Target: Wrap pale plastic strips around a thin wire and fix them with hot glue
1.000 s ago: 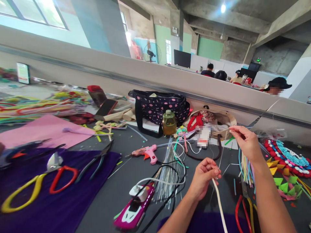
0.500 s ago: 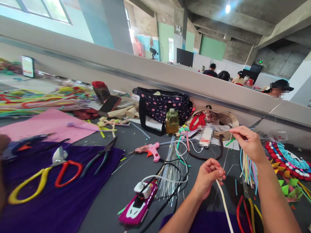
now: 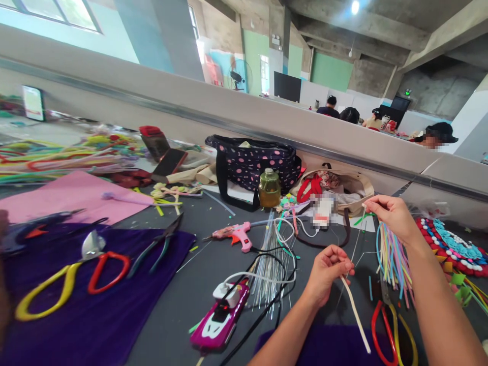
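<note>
My left hand (image 3: 332, 269) is closed in a pinch on a cream cord-like strip (image 3: 357, 316), whose free end hangs down toward the table's front. Higher and to the right, my right hand (image 3: 392, 213) pinches the top of a thin wire (image 3: 357, 240). That wire slants down to the fingers of my left hand; how it meets the strip is hidden there. A small pale bit shows at my right fingertips. Below my right forearm lie scissors (image 3: 386, 294) with red and yellow handles, beside a bundle of pastel stems (image 3: 392, 262).
Left of my hands are a bunch of thin wires (image 3: 263, 290), a purple power strip (image 3: 219, 325), and a pink glue gun (image 3: 239, 235). Farther left, big scissors (image 3: 63, 292) and pliers (image 3: 162, 246) rest on dark purple cloth (image 3: 114, 310). A patterned bag (image 3: 251, 162) and bottle (image 3: 269, 189) stand behind.
The cream strip has been drawn upward, so its lower end now shows above the bottom edge. Both hands keep their pinch and have barely shifted; the view has turned slightly.
</note>
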`<action>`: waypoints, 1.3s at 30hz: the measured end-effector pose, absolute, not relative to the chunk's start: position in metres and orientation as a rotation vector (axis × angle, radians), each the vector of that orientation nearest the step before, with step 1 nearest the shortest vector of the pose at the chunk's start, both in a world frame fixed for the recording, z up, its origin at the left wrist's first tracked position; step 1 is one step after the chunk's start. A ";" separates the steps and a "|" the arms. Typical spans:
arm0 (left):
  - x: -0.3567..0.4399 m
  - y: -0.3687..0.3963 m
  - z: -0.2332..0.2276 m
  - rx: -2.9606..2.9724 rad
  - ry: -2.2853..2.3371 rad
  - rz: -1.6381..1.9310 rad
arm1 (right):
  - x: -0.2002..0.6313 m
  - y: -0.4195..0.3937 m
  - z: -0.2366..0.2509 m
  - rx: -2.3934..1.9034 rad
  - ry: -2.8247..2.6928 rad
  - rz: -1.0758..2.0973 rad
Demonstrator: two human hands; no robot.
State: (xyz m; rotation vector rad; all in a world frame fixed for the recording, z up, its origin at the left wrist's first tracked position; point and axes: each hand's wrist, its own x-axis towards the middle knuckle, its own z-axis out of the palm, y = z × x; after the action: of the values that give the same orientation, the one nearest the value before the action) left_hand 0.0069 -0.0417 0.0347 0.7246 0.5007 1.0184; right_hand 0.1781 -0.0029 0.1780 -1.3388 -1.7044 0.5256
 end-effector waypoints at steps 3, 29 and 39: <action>0.006 -0.042 0.035 0.735 0.501 0.998 | 0.179 -0.005 0.180 -1.348 -1.681 0.611; 0.006 -0.037 0.027 0.788 0.504 0.935 | 0.189 -0.004 0.185 -1.440 -1.562 0.756; 0.004 -0.037 0.029 0.762 0.457 0.784 | 0.214 0.003 0.185 -1.494 -1.486 0.713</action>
State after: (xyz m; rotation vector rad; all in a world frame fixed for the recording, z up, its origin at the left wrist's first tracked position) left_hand 0.0044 -0.0368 0.0293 0.7619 0.4575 0.7839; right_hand 0.2136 0.0029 0.1852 -1.4944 -1.4858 0.7130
